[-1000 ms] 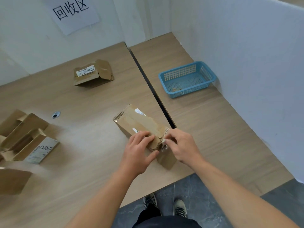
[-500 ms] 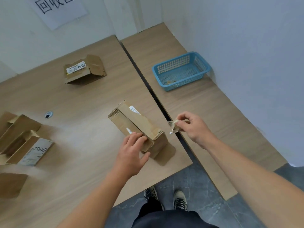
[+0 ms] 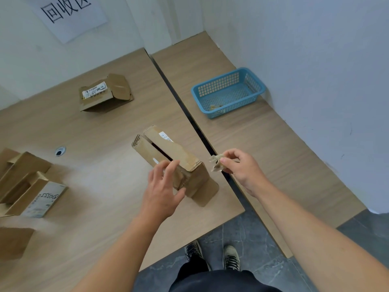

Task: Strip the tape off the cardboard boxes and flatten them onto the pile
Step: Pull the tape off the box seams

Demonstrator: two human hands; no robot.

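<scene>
- Pinching a crumpled strip of tape [image 3: 216, 163] between thumb and curled fingers, the right grip [image 3: 240, 170] hangs over the right edge of the counter [image 3: 94, 131].
- The left grip [image 3: 162, 186] is spread apart, its fingers nearly straight, resting on the near end of the cardboard box [image 3: 168, 153].
- The box lies near the counter's front corner, with its top flaps parted.
- A blue basket [image 3: 228, 91] sits well apart.

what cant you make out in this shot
Head view only.
- Near corner of the middle box: covered by the left hand, so leftover tape there is hidden.
- Tape scrap: partly inside the right hand pinch.
- Scraps in the blue basket: too small to identify.
- Label on the far box: print too small to read.
- Cardboard piece at lower left: cut off by the frame edge.
</scene>
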